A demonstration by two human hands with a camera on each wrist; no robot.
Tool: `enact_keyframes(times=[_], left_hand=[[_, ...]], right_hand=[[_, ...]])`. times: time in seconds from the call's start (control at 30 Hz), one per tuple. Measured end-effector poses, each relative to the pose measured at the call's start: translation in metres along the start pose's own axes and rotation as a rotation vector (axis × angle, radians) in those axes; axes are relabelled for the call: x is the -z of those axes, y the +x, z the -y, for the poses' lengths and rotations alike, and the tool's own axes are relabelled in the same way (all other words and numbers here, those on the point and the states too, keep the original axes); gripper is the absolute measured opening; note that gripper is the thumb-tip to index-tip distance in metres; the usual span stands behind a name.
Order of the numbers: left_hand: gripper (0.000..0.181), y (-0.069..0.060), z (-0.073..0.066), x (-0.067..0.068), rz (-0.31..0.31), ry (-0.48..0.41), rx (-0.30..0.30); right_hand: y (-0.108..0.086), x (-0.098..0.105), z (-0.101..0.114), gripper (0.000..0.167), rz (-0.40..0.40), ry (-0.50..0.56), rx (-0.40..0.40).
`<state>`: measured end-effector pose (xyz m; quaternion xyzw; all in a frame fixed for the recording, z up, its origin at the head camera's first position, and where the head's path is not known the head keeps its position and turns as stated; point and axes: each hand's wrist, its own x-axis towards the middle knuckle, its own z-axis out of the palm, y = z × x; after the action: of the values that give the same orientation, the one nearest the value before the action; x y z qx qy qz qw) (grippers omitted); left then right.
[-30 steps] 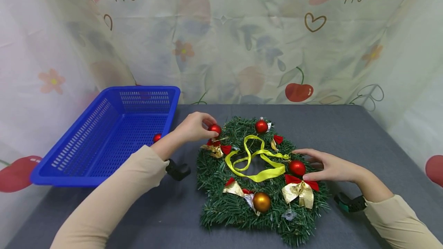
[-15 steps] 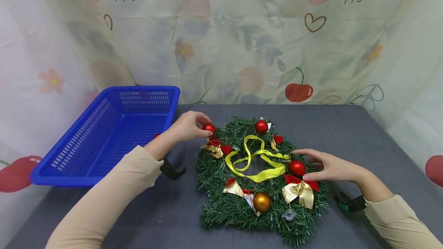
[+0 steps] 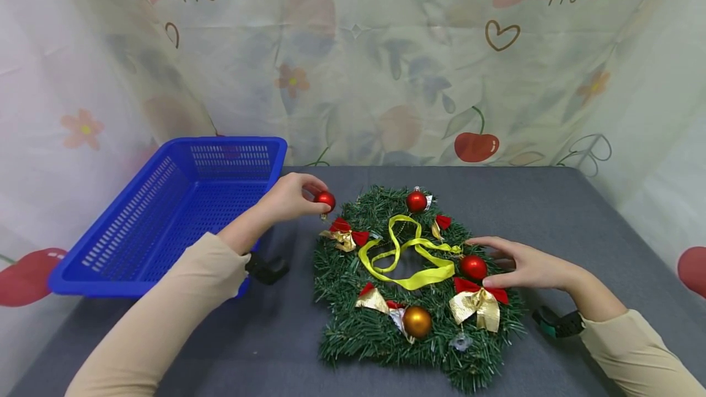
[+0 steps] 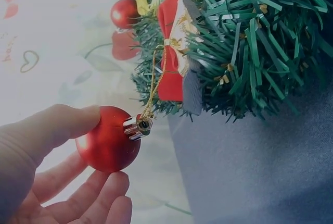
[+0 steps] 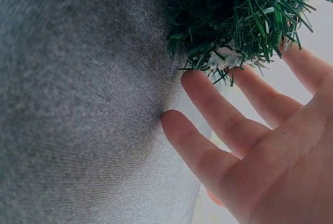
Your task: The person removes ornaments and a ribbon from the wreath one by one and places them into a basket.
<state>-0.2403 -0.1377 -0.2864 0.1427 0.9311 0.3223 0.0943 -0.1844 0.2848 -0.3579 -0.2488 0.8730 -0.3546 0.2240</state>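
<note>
While the left hand (image 3: 292, 198) pinches a glossy round ball (image 3: 325, 202), the right hand (image 3: 524, 266) rests spread against a bristly wreath (image 3: 355, 337).

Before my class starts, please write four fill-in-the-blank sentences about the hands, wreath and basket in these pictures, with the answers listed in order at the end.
1. The ball held in the left hand is coloured ____.
2. The ribbon lying on the wreath is coloured ____.
3. In the head view, the basket stands to the ____ of the wreath.
4. Besides the held ball, the head view shows ____ red balls on the wreath.

Missing words: red; yellow; left; two.
</note>
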Motion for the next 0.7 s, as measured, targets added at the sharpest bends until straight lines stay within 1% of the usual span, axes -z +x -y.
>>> enact_keyframes(times=[0.23, 0.5, 0.7], left_hand=[[0.04, -0.003, 0.001, 0.008, -0.03, -0.023, 0.002], [0.04, -0.006, 0.004, 0.014, -0.046, -0.045, 0.006], [0.04, -0.008, 0.007, 0.019, -0.069, -0.07, 0.004]], right_hand=[[0.001, 0.0, 0.0, 0.063, -0.003, -0.007, 0.0], [0.0, 0.0, -0.001, 0.063, 0.002, -0.007, 0.011], [0.0, 0.0, -0.001, 0.063, 0.001, -0.003, 0.009]])
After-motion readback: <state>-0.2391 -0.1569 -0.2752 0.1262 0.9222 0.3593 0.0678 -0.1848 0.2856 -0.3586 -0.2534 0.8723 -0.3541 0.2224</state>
